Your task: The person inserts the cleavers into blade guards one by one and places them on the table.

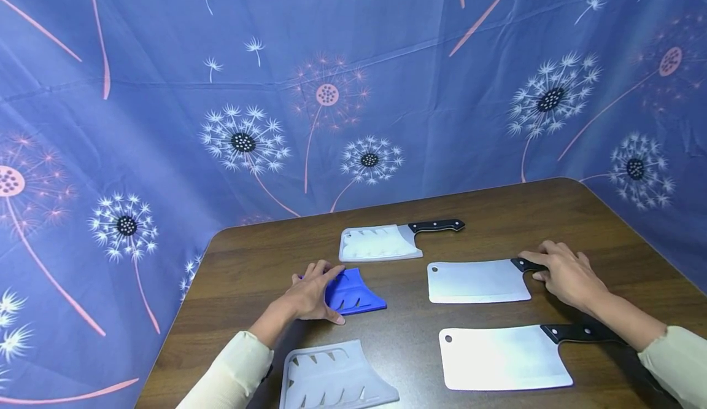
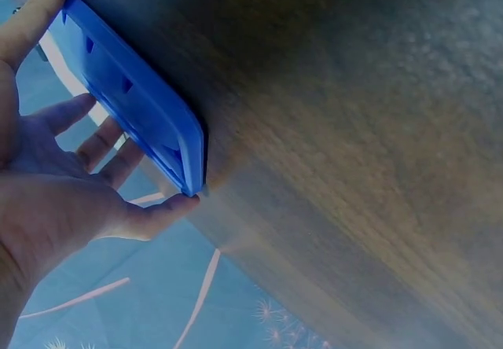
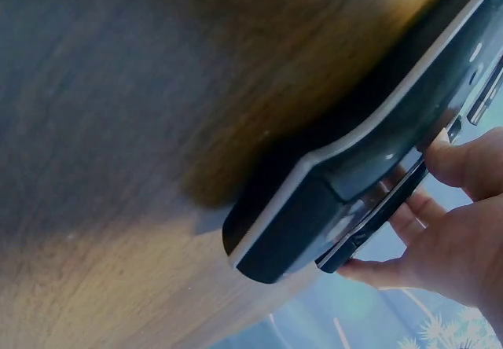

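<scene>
My left hand (image 1: 313, 295) grips the left end of a blue blade guard (image 1: 352, 292), which lies on the table. In the left wrist view, the thumb and fingers span the guard (image 2: 134, 90) from edge to edge. On the right, my right hand (image 1: 569, 275) holds the black handle of the middle cleaver (image 1: 477, 282), its bare blade pointing left. The right wrist view shows fingers about that handle (image 3: 377, 215), partly hidden behind another handle (image 3: 314, 223) in front. That one belongs to the nearer bare cleaver (image 1: 505, 360), beneath my right forearm.
Farther back lies a cleaver (image 1: 436, 226) with its blade inside a whitish translucent guard (image 1: 370, 243). A larger pale guard (image 1: 331, 375) lies near my left forearm. The brown wooden table (image 1: 265, 243) has rounded back corners against a blue dandelion-print cloth (image 1: 414, 89).
</scene>
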Available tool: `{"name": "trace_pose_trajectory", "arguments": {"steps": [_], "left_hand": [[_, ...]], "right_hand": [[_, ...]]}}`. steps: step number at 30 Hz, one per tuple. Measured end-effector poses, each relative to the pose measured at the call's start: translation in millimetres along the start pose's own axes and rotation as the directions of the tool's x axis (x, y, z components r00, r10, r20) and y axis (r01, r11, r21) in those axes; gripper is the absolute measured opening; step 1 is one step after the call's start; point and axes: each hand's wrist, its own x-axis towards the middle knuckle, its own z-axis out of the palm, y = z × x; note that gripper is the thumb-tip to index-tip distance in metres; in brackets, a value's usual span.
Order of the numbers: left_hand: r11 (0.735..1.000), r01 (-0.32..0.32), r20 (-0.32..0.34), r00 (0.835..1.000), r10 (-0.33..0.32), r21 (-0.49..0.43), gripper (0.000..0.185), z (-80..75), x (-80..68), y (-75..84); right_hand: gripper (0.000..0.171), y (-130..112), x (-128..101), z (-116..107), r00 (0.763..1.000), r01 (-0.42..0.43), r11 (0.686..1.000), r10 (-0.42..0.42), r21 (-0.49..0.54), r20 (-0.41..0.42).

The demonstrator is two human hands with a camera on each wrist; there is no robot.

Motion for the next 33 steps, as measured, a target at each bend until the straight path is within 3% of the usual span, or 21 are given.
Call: {"name": "trace_pose_trajectory", "arguments": {"steps": [10,20,27,33], "left_hand": [[0.999,-0.008,-0.004,1.000,0.008,-0.048,0.109,-2.2,0.1,0.2],[0.999,-0.030,-0.032,0.999,0.029,-0.031,0.107,-1.8,-1.0,2.2],[0.999,-0.038,-0.068,0.997,0.037,-0.012,0.108,-5.4,-0.2,2.2],[0.999,-0.054,-0.104,0.993,0.053,-0.008,0.106,-10.7,0.5,2.2]], "right_hand": [[0.059,-2,2,-5,0.997,0.000,0.999,0.003,-0.040,0.079],[0.059,-3,-1,0,0.996,-0.015,0.999,0.018,-0.029,0.088],[0.060,-7,-1,1,0.999,0.028,0.999,-0.029,-0.039,-0.020],[0.061,-13,5,-4,0.988,0.048,0.998,-0.051,-0.029,-0.144]]}}
